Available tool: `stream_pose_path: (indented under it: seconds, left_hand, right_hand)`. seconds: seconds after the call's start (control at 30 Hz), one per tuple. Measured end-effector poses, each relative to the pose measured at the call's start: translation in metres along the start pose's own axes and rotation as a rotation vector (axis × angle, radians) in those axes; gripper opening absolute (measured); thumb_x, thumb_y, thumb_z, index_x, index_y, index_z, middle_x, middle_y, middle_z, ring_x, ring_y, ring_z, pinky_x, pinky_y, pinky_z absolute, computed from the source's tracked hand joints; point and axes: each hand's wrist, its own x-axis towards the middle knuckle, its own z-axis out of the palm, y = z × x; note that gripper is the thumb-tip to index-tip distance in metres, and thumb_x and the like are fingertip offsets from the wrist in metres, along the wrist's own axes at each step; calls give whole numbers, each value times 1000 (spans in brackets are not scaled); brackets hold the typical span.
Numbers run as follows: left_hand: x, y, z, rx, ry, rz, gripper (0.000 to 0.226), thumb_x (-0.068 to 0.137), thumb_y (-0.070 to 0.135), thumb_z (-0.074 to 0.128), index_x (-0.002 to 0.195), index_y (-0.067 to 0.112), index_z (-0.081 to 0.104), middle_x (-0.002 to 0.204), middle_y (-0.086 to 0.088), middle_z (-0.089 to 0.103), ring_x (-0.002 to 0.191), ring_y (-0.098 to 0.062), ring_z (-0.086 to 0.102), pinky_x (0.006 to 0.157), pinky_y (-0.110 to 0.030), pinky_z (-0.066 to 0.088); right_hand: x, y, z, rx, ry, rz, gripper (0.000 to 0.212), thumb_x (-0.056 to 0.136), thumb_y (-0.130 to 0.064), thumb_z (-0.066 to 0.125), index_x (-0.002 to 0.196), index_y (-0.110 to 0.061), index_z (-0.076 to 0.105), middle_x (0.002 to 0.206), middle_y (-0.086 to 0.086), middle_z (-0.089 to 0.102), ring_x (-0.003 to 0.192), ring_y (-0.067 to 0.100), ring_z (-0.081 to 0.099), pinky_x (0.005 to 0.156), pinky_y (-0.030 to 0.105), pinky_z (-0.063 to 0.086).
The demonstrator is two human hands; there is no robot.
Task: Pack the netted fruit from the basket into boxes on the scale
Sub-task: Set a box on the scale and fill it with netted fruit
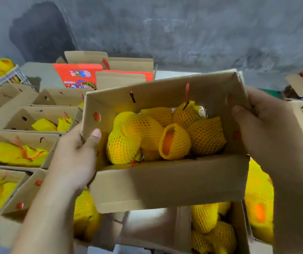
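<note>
I am looking down at a grey concrete wall rising behind the work area, and below it rows of open cardboard boxes are lying to the left, most of them showing yellow netted fruit inside. A flattened red printed carton is resting beyond them near the wall.

In the middle I am seeing the open box being held up above everything else, its long axis running left to right and its mouth facing up toward me, tilted slightly so the far wall is showing. My left hand is gripping its left end, thumb hooked over the rim and inside, fingers wrapped round the outside. My right hand is gripping the right end, thumb on the inner side of the rim and fingers behind the wall.

Inside it, the netted fruit is lying crowded against the near and left side, one piece showing orange skin through its open net end. A red cord handle is hanging down the far wall.

Another box with netted fruit is sitting directly below.
</note>
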Motion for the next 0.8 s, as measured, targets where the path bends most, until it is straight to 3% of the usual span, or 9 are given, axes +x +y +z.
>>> stream_pose_path:
  seconds: [0.07,0.13,0.33,0.47,0.57,0.7,0.8]
  left_hand:
    - [-15,-11,-52,82,29,14,33,107,30,58,92,57,69,77,35,68,71,11,60,68,-28,39]
    - [-33,-27,-111,155,66,-23,29,107,32,55,93,53,68,78,39,67,72,9,62,64,-27,37]
    - [-99,-96,-294,230,261,-135,23,106,29,55,89,26,68,79,14,73,83,-15,66,69,-31,43]
    - [-133,-133,-397,248,364,-221,19,107,26,54,96,29,69,86,18,74,85,-16,68,79,-39,52]
    - [-148,-155,-456,267,418,-239,28,108,24,54,95,46,66,84,25,72,76,-3,64,73,-33,49]
    - [-148,-191,-514,216,475,-313,29,108,24,54,93,45,67,86,21,74,81,-19,66,77,-39,50]
    - [-130,-216,-549,171,511,-365,38,109,23,54,92,53,69,84,24,75,81,-17,68,75,-36,50]
  right_hand:
    - [-17,-37,26,19,-41,-55,23,102,-8,53,86,-19,64,73,-16,61,66,5,54,63,39,52]
    - [-37,-75,61,26,-90,-99,31,102,-6,53,76,-22,57,69,-21,59,64,-1,52,59,22,43]
    - [-104,-198,192,145,-305,-158,19,98,-14,50,93,-26,63,78,-12,64,71,11,59,64,40,50]
    - [-143,-276,271,241,-439,-230,23,99,-16,50,101,-32,67,81,-10,66,74,13,62,70,50,58]
    - [-161,-324,320,257,-524,-296,26,101,-11,51,98,-31,67,80,-10,64,71,12,60,65,49,55]
    - [-172,-370,382,278,-601,-337,25,101,-10,53,104,-30,67,83,-11,65,77,9,60,66,37,50]
    - [-171,-395,432,286,-650,-336,26,101,-12,53,112,-31,68,84,-7,68,74,9,61,68,34,48]
